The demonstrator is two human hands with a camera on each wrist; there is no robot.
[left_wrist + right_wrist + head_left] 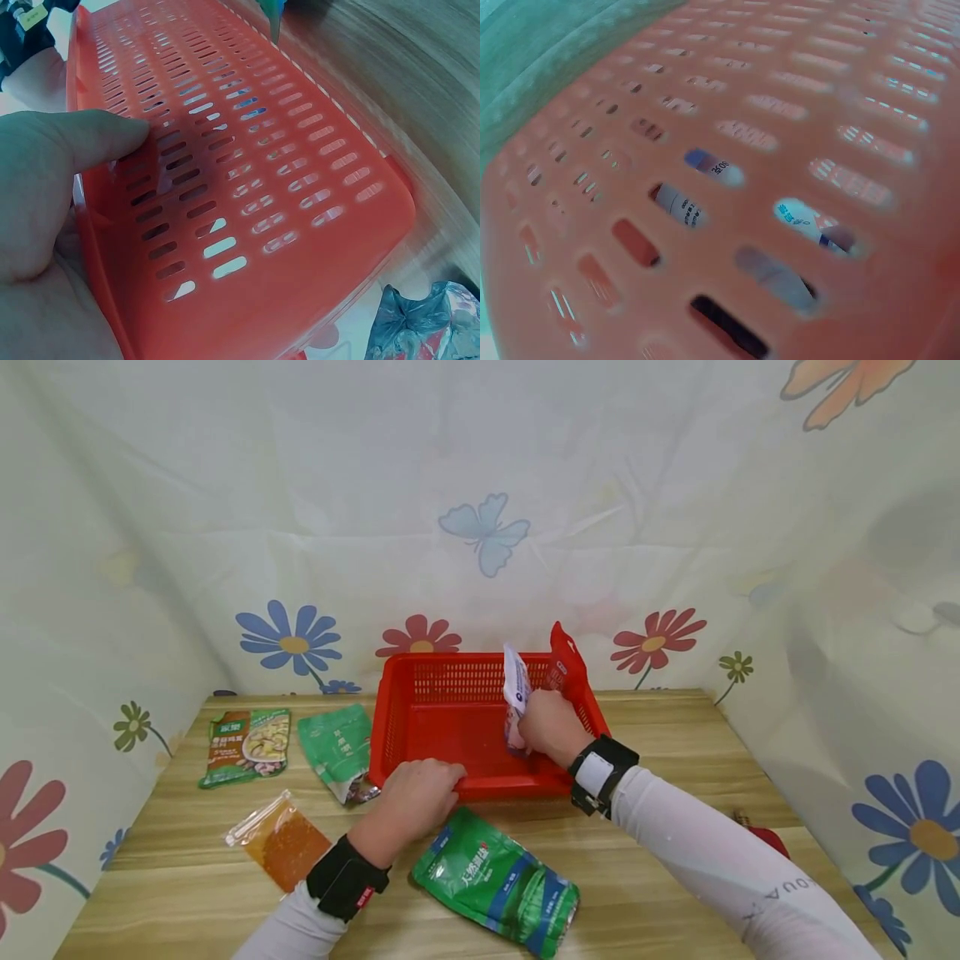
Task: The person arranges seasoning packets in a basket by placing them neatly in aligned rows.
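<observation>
My left hand (418, 793) grips the near rim of a red plastic basket (510, 788). In the left wrist view its thumb (101, 140) presses on the slotted wall (315, 277), with the other fingers behind the rim. Inside the basket, toward the right, my right hand (553, 727) holds a white and purple packet (515, 689) upright. A red packet (568, 664) stands just beyond that hand, against the basket's right side. The right wrist view is filled by the slotted basket wall (870, 292); printed packaging shows through the slots, and the right hand's fingers are mostly hidden.
A green pouch (480, 877) lies in front of the basket. To the left lie another green pouch (333, 739), a green and brown food packet (247, 747) and a clear zip bag of orange contents (288, 843). A red object (768, 839) is partly hidden by the right arm.
</observation>
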